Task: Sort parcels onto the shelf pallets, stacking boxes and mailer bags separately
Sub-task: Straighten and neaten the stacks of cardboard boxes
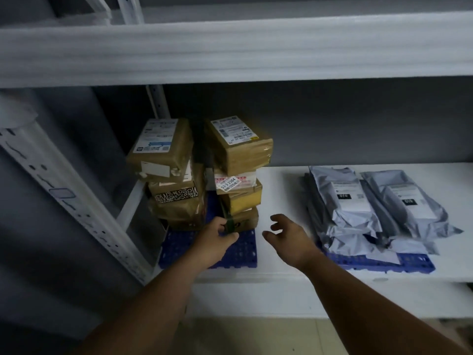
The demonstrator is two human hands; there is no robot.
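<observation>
Two stacks of taped brown cardboard boxes stand on a blue pallet [179, 248] at the shelf's left. The left stack [176, 190] and the right stack [239, 175] lean a little apart at the top. My left hand [217, 238] grips the front corner of the bottom box [247, 221] in the right stack, thumb under it and fingers on its dark-taped edge. My right hand [286, 237] hovers just right of that box with fingers spread and loosely bent, holding nothing. Grey mailer bags [363, 208] lie piled on a second blue pallet [409, 263] at the right.
The white shelf board [281, 190] shows bare between the two pallets. An upper shelf edge wrapped in white foam [230, 52] hangs overhead. A perforated white upright [76, 201] slants along the left. The grey back wall lies behind the stacks.
</observation>
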